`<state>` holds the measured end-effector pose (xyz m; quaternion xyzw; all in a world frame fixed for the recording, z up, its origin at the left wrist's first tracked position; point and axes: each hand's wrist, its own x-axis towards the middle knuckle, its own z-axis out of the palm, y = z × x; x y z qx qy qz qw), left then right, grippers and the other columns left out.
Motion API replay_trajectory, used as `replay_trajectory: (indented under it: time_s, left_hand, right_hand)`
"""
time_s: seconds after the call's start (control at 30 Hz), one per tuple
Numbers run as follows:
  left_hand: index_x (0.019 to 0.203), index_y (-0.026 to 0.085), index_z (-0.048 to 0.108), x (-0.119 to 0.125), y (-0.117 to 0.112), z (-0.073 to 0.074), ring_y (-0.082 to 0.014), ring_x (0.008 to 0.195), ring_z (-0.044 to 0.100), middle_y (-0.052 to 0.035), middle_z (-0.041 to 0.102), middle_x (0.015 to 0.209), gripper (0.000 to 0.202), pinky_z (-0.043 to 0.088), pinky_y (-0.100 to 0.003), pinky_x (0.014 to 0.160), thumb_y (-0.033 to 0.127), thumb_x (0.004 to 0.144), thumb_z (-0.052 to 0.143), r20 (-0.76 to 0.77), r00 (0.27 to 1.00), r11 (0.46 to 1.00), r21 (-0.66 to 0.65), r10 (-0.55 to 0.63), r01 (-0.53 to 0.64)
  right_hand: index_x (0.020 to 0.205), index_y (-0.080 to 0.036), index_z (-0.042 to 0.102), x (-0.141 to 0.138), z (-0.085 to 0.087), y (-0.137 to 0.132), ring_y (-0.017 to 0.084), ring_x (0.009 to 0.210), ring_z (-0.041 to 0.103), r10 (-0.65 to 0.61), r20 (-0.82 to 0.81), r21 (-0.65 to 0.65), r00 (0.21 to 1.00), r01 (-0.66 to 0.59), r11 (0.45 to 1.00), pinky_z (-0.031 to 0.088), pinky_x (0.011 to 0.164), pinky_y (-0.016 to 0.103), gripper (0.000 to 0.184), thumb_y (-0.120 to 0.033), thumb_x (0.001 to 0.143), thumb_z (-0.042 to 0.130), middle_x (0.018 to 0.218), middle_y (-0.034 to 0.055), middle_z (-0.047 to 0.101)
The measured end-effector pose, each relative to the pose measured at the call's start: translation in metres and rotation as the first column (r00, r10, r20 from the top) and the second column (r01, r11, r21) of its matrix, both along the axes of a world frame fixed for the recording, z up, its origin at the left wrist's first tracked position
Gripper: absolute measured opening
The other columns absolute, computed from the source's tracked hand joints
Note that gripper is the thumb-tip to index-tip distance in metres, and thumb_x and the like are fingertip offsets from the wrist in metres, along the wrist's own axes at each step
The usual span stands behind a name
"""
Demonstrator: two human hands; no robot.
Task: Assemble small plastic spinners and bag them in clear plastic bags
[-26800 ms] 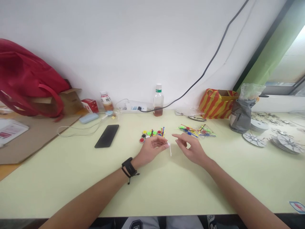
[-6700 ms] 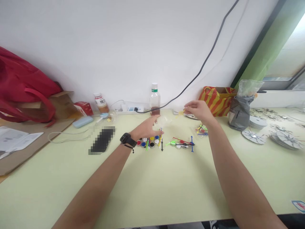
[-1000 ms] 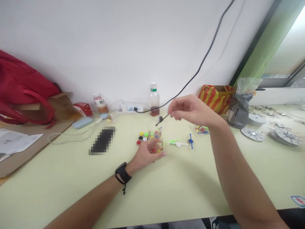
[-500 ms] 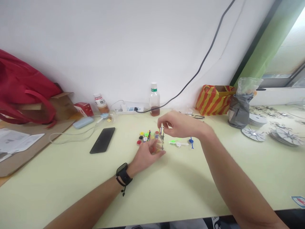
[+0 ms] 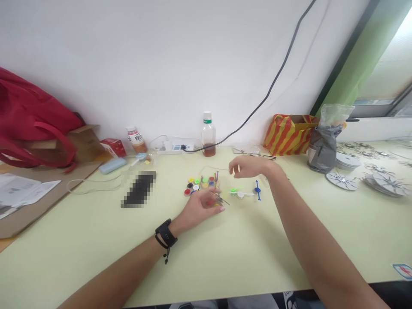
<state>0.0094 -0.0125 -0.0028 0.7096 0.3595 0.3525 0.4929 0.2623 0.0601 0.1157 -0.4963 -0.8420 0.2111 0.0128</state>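
My left hand point(image 5: 200, 206), a black watch on its wrist, rests low over small coloured plastic pieces. Its thumb and fingers are bent around a thin dark stick point(image 5: 223, 200) that slants out from the fingertips. Red and yellow bits beneath the fingers are partly hidden. Beyond the hand lie several coloured discs point(image 5: 196, 187). Above and to the right, my right hand point(image 5: 246, 166) hangs over the table with curled fingers drawn together; what they hold, if anything, is too small to tell. Below it are a green piece point(image 5: 233, 192), a white piece point(image 5: 241, 195) and a blue piece point(image 5: 257, 190).
A blurred-out dark phone point(image 5: 139, 189) lies left of the discs. Against the wall stand a bottle point(image 5: 209, 137), a power strip point(image 5: 177, 146) and a striped bag point(image 5: 286, 135). Grey discs point(image 5: 343, 180) lie at the right, near a grey bag point(image 5: 322, 150).
My right hand has moved right, away from my left hand and the discs. The thin stick now shows slanting from my left fingers. My left hand has hardly moved.
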Motion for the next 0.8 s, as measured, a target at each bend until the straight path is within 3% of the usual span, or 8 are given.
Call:
replay_trajectory:
  time_s: [0.07, 0.2, 0.43, 0.67, 0.8]
  left_hand:
    - [0.121, 0.016, 0.070, -0.001, 0.000, -0.001, -0.0211, 0.092, 0.070, -0.0077, 0.073, 0.096, 0.051, 0.058, -0.034, 0.087, 0.040, 0.079, 0.087, -0.007, 1.000, 1.000, -0.018, -0.009, 0.009]
    - [0.122, 0.017, 0.069, -0.001, 0.001, 0.000, -0.0187, 0.089, 0.068, -0.0055, 0.070, 0.095, 0.053, 0.057, -0.031, 0.083, 0.039, 0.078, 0.088, -0.011, 0.999, 0.998, -0.045, -0.049, 0.049]
    - [0.110, 0.016, 0.076, -0.001, 0.000, -0.002, -0.0232, 0.102, 0.069, -0.0125, 0.073, 0.117, 0.041, 0.058, -0.037, 0.093, 0.042, 0.080, 0.086, 0.000, 0.999, 0.999, -0.021, -0.034, 0.034]
    - [0.103, 0.015, 0.079, 0.000, 0.002, -0.010, -0.0254, 0.106, 0.071, -0.0150, 0.075, 0.118, 0.035, 0.057, -0.040, 0.097, 0.042, 0.082, 0.085, 0.051, 0.998, 0.999, -0.020, -0.042, 0.043]
    - [0.100, 0.015, 0.079, 0.000, 0.000, -0.003, -0.0258, 0.109, 0.070, -0.0137, 0.074, 0.117, 0.030, 0.057, -0.038, 0.095, 0.040, 0.084, 0.083, 0.047, 0.998, 0.999, 0.013, -0.037, 0.037]
  right_hand:
    - [0.105, -0.022, 0.075, 0.002, -0.014, 0.011, 0.020, 0.085, 0.067, 0.071, 0.036, -0.144, 0.997, -0.066, 0.987, 0.045, 0.069, 0.026, 0.036, -0.034, 0.073, 0.080, 0.106, 0.0040, 0.074]
    - [0.106, -0.023, 0.076, -0.008, -0.032, 0.019, 0.021, 0.087, 0.068, 0.113, 0.067, -0.287, 0.991, -0.089, 0.954, 0.047, 0.071, 0.026, 0.054, -0.049, 0.060, 0.088, 0.102, 0.0023, 0.075]
    - [0.082, -0.021, 0.077, -0.019, -0.047, 0.021, 0.022, 0.085, 0.069, 0.070, 0.100, -0.276, 0.993, -0.040, 0.960, 0.045, 0.064, 0.025, 0.035, -0.036, 0.052, 0.087, 0.093, 0.0017, 0.078]
    - [0.078, -0.018, 0.078, 0.011, -0.036, 0.024, 0.020, 0.074, 0.070, -0.024, 0.002, -0.229, 1.000, 0.024, 0.973, 0.047, 0.063, 0.025, 0.022, -0.035, 0.064, 0.080, 0.077, 0.0044, 0.077]
    - [0.074, -0.016, 0.077, 0.030, -0.016, 0.016, 0.020, 0.074, 0.071, -0.106, -0.215, -0.176, 0.971, 0.068, 0.982, 0.051, 0.067, 0.026, 0.024, -0.040, 0.071, 0.080, 0.074, 0.0057, 0.075]
